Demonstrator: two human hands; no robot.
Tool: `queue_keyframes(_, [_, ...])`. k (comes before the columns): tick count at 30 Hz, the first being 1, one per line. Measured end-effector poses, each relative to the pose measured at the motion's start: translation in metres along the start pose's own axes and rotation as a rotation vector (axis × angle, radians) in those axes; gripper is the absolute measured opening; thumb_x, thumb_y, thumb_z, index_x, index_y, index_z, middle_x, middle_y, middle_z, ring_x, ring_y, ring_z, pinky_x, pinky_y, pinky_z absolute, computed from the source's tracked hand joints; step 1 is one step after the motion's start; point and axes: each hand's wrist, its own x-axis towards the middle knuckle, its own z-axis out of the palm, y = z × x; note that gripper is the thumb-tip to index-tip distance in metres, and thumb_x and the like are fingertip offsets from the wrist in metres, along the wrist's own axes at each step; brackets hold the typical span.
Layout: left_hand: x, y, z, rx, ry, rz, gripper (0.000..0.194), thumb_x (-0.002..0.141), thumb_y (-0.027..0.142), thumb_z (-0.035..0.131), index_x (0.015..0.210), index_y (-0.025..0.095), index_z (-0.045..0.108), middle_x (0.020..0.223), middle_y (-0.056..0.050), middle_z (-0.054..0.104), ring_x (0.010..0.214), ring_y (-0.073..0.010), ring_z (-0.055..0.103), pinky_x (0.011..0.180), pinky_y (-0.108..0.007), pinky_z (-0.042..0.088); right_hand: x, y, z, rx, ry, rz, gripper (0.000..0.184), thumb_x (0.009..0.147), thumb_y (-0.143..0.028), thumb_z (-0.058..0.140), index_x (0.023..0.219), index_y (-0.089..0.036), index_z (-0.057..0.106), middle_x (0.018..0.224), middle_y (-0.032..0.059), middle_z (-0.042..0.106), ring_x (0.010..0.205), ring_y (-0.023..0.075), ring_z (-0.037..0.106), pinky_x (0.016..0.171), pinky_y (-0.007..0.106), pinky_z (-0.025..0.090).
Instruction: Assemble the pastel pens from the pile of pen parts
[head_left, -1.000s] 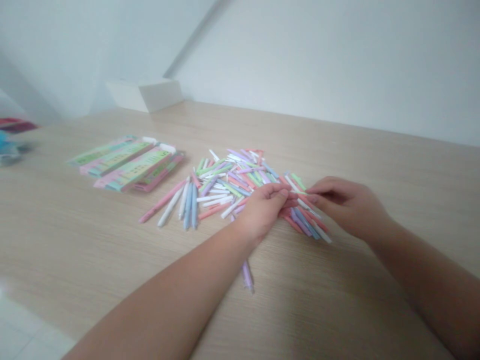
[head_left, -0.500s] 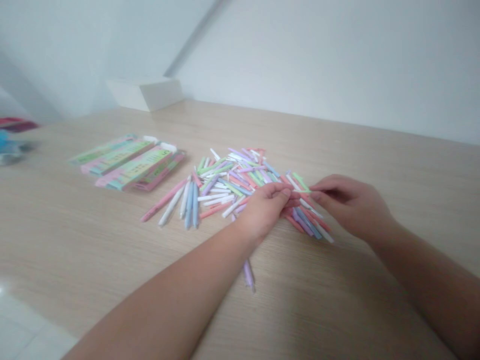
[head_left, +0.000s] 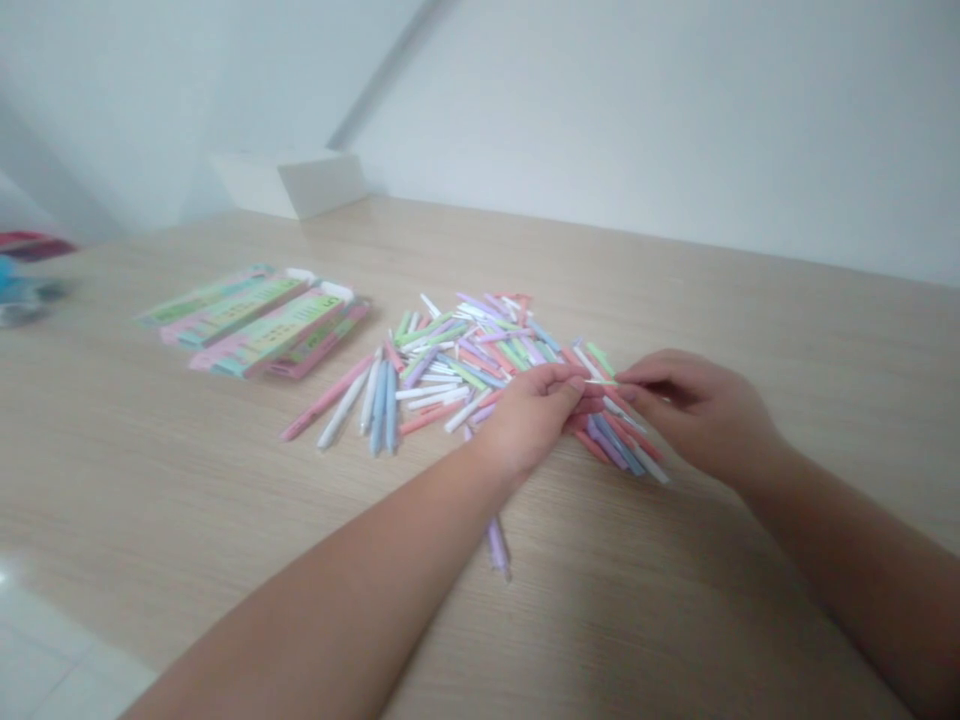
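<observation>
Over the right part of a heap of pastel pen parts point(head_left: 457, 365), my two hands meet at a thin pale stick point(head_left: 600, 382). My left hand point(head_left: 536, 405) pinches its left end between thumb and fingers. At the other end, the fingertips of my right hand point(head_left: 697, 410) are closed on it. The stick is blurred and looks like a slim pen piece; its ends are hidden in my fingers. Below the hands lie coral, lilac, blue and white barrels point(head_left: 619, 445). A lilac pen point(head_left: 496, 545) lies partly behind my left forearm.
Left of the heap lie a pink pen point(head_left: 326, 400) and several white and blue pens point(head_left: 385, 408). Farther left are pastel printed boxes point(head_left: 270, 330), some with an open end. A white box point(head_left: 322, 185) stands at the back by the wall.
Very little differs. My right hand has come slightly closer to my left, and less of the pale stick shows between them. The view has shifted a touch.
</observation>
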Motion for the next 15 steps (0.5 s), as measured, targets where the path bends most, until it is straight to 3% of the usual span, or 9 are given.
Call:
queue_keyframes(3, [0.0, -0.004, -0.002, 0.006, -0.04, 0.021, 0.004, 0.093, 0.013, 0.065, 0.096, 0.012, 0.067, 0.086, -0.007, 0.075, 0.075, -0.0113, 0.071, 0.08, -0.027, 0.056, -0.002, -0.003, 0.004, 0.032, -0.006, 0.044, 0.014, 0.089, -0.041, 0.071, 0.088, -0.028, 0.076, 0.087, 0.0033, 0.076, 0.078, 0.0217, 0.071, 0.074, 0.036, 0.057])
queue_keyframes(8, [0.003, -0.007, -0.008, 0.036, -0.095, 0.064, 0.018, 0.083, 0.022, 0.079, 0.095, 0.012, 0.071, 0.08, -0.005, 0.074, 0.076, -0.0123, 0.07, 0.084, -0.029, 0.056, -0.006, -0.004, 0.011, 0.111, -0.012, 0.153, 0.02, 0.086, -0.046, 0.074, 0.087, -0.026, 0.077, 0.083, 0.0032, 0.077, 0.074, 0.0216, 0.071, 0.071, 0.036, 0.058])
queue_keyframes(15, [0.006, -0.007, -0.013, 0.106, -0.105, 0.113, 0.016, 0.087, 0.023, 0.075, 0.1, 0.014, 0.075, 0.083, -0.003, 0.073, 0.075, -0.0093, 0.067, 0.081, -0.025, 0.052, -0.008, -0.001, 0.018, 0.301, 0.064, 0.269, 0.035, 0.076, -0.053, 0.084, 0.083, -0.024, 0.067, 0.072, 0.0024, 0.073, 0.063, 0.0194, 0.07, 0.056, 0.031, 0.057])
